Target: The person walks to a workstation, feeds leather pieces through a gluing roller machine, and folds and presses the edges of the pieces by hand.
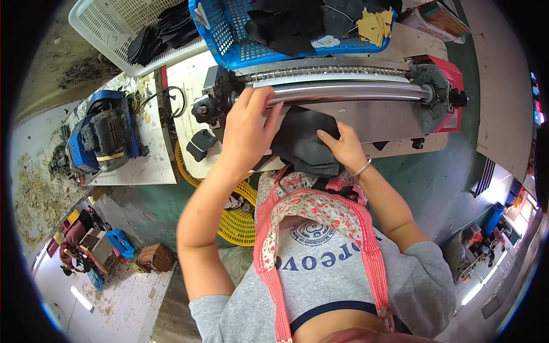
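Bench (184, 132) in grimy workshop (161, 207), left hand (249, 127) half-open near roller (349, 91), right hand (345, 147) firm on black pieces (305, 137)

Bright light draws glare along the metal roller (349, 91); the window (525, 212) at right is blown out. Fisheye distortion bends the counter's (186, 134) edges, foreground detail looks fairly crisp, and black vignetting fills the frame's corners.

Black is shown by the held pieces (307, 134); the apron (323, 207) is printed with red flowers, its straps (374, 274) checked red and white.
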A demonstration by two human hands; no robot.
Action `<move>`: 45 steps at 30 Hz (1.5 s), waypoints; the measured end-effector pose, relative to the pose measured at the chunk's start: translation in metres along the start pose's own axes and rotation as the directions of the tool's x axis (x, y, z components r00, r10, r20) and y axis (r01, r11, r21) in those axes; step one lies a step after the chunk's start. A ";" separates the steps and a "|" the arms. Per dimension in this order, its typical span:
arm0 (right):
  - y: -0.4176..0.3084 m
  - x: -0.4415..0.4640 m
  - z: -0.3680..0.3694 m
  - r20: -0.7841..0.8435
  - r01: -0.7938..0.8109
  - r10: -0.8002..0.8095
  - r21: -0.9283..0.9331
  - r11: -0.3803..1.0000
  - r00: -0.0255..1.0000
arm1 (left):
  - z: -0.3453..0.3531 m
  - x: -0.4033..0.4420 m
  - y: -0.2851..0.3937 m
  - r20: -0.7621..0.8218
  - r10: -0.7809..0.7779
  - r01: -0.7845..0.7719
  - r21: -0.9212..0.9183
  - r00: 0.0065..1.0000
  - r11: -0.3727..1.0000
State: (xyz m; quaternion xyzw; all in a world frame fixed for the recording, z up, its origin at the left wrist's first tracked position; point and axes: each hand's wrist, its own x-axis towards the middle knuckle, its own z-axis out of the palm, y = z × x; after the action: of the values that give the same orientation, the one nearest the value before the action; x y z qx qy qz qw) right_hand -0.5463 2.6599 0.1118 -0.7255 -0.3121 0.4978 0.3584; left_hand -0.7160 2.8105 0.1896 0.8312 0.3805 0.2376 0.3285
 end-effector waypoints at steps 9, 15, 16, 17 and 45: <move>-0.034 0.008 0.003 -0.120 -0.104 0.083 -0.189 0.976 0.989 | 0.070 0.111 -0.040 0.817 -0.040 -0.318 0.268 0.575 0.909; -0.026 -0.004 0.004 -0.109 0.211 -0.222 -0.103 0.972 0.969 | 0.077 0.133 -0.072 0.625 -0.033 -0.129 0.211 0.780 0.969; -0.026 -0.004 0.005 -0.120 0.229 -0.241 -0.112 0.967 0.963 | 0.076 0.140 -0.074 0.585 0.001 -0.148 0.204 0.811 0.968; -0.025 -0.004 0.005 -0.131 0.216 -0.232 -0.127 0.968 0.964 | 0.075 0.145 -0.073 0.539 0.036 -0.167 0.196 0.842 0.966; -0.039 0.015 0.001 -0.089 -0.012 -0.024 -0.376 0.927 0.996 | 0.059 0.125 -0.079 0.846 0.335 -0.314 -0.212 0.416 0.925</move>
State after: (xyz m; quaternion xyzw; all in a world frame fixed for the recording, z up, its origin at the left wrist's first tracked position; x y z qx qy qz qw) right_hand -0.5462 2.6935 0.1366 -0.8018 -0.3871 0.3939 0.2282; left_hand -0.6412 2.9266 0.1110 0.8893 -0.0086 -0.1526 0.4311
